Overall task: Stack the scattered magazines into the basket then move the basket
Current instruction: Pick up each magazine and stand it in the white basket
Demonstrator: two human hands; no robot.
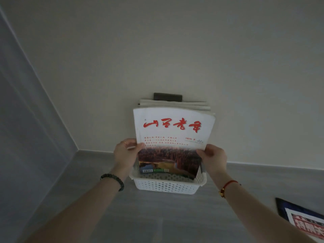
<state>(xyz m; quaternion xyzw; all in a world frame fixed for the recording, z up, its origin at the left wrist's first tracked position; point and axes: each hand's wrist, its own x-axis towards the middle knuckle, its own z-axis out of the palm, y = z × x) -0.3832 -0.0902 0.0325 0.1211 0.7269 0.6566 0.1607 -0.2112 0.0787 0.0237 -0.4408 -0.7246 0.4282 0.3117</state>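
Observation:
A white perforated basket (166, 185) stands on the grey floor against the wall. Several magazines stand upright in it. The front magazine (172, 130) has a white cover with red brush characters and a landscape photo below. My left hand (125, 153) grips its left edge and my right hand (213, 158) grips its right edge, with its lower end inside the basket. Behind it show the pale top edges of other magazines (175, 104) and a dark one (168, 97). One more magazine (306, 220), dark blue with red print, lies on the floor at the lower right.
The basket sits near a room corner: a cream wall (175, 50) behind it and a grey-blue wall (26, 120) on the left. A grey skirting board (263, 165) runs along the wall's foot. Grey floor (157, 221) stretches toward me.

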